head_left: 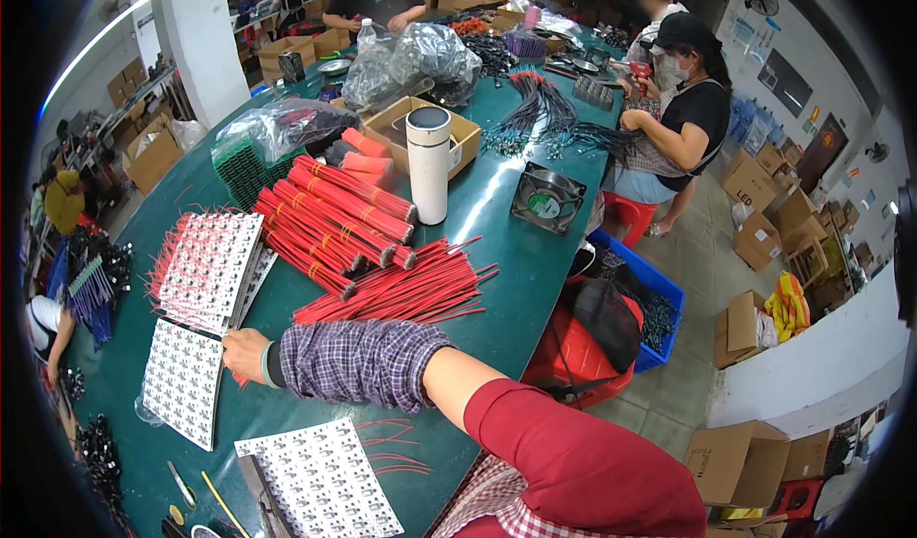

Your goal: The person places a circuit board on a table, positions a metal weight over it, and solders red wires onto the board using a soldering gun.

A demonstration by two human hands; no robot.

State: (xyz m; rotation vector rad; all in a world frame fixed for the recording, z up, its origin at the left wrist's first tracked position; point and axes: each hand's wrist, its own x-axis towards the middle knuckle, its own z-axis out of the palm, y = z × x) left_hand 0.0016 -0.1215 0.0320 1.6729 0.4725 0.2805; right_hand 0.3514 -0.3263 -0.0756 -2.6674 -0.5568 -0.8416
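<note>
The right hand [246,357], its forearm in a plaid sleeve cover [358,364], reaches to the near edge of two sheets on the green desk [516,290]. Its fingers bend in at the corner where the sheets meet; whether the grip is closed on an edge or only resting there, I cannot tell. The left hand is out of view.

Taking clock directions from the right hand, the sheet with red wires [208,269] lies at eleven o'clock, patterned with rows of small parts, and the white patterned sheet [183,382] at eight. A third patterned sheet [325,481] lies at five o'clock, a few red wires beside its upper right corner, and tweezers [181,485] at seven.

Banded bundles of red wire [330,215] lie at one o'clock, loose red wires [401,285] at two. Beyond the bundles a white flask [428,180] stands upright before an open cardboard box [464,147]. A square fan [547,197] sits further out at two o'clock; a blue bin [676,299] is at three, off the desk.
</note>
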